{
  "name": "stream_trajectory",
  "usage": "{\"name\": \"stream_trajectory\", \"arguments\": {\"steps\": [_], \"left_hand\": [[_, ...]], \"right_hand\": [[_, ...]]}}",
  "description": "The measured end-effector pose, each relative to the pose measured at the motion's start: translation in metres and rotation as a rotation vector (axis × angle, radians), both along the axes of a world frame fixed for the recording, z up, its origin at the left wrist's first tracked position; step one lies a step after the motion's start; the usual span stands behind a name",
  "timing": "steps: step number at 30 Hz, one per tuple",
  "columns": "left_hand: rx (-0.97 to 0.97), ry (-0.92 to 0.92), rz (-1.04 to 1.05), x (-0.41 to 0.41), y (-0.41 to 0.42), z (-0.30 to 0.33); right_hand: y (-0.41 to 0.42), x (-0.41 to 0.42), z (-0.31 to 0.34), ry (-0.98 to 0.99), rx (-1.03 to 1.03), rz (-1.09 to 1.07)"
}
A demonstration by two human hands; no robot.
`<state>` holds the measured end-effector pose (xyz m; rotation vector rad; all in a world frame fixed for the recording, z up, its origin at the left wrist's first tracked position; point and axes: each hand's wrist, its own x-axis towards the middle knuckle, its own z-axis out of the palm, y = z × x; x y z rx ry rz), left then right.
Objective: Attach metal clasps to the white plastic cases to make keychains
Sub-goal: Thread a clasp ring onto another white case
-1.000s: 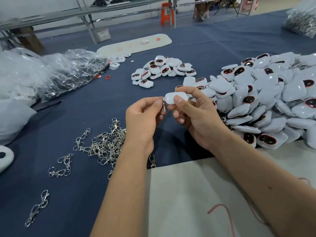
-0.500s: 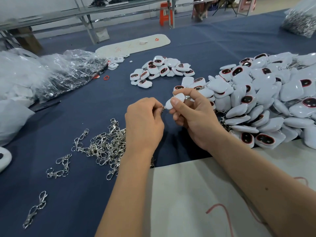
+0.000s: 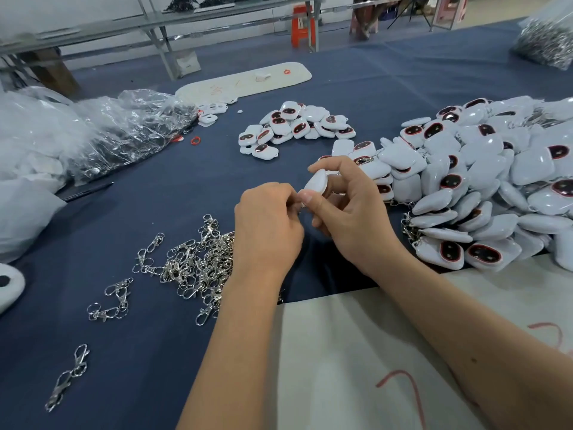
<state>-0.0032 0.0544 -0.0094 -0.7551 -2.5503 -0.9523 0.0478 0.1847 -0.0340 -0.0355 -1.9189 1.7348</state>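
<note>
A person's two bare hands meet above a dark blue cloth-covered table (image 3: 155,352). The right hand (image 3: 350,218) pinches a white plastic case (image 3: 316,185) between thumb and forefinger, holding it tilted on edge, with the other fingers curled below. The left hand (image 3: 268,231) sits just left of the case, fingers curled tight with the tips touching the case's lower end; what they pinch there is hidden, so a clasp cannot be confirmed.

Left of the case and nearer the viewer, a loose heap of silver metal clasps (image 3: 198,265) lies on the cloth, with a few stray clasps (image 3: 111,301) farther left and another (image 3: 66,378) nearer still. Right of the case rises a large pile of white cases (image 3: 483,181), many showing dark oval windows rimmed in red; some have clasps showing at the near edge. Beyond the case lies a smaller cluster of the same cases (image 3: 294,128). Far left of it sit crumpled clear plastic bags (image 3: 124,131).

Nearer the viewer than the case, under the right forearm, lies a pale board (image 3: 356,367) bearing red scrawled marks that cannot be read. A second pale board (image 3: 245,80), with small red marks that are also unreadable, lies well beyond the case.
</note>
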Motion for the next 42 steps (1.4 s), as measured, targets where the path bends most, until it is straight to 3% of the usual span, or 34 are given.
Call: {"name": "stream_trajectory", "arguments": {"steps": [5,9,19,27,32,42], "left_hand": [[0.391,-0.2,0.024,0.004,0.008,0.0],[0.601,-0.422,-0.114,0.003,0.01,-0.001],[0.606,-0.47,-0.108,0.0,0.006,-0.002],[0.461,-0.472,-0.199,0.004,0.012,-0.005],[0.53,-0.511,-0.134,0.001,0.011,-0.006],[0.592,-0.459,0.049,-0.005,0.007,-0.01]], "right_hand": [[0.001,-0.003,0.004,-0.015,-0.311,0.01],[0.007,-0.005,0.007,-0.035,-0.47,0.009],[0.009,-0.002,0.011,-0.075,-0.559,0.001],[0.01,-0.002,0.009,-0.076,-0.54,0.026],[0.007,-0.007,0.006,-0.066,-0.505,-0.166],[0.013,-0.005,0.0,-0.059,-0.179,-0.591]]}}
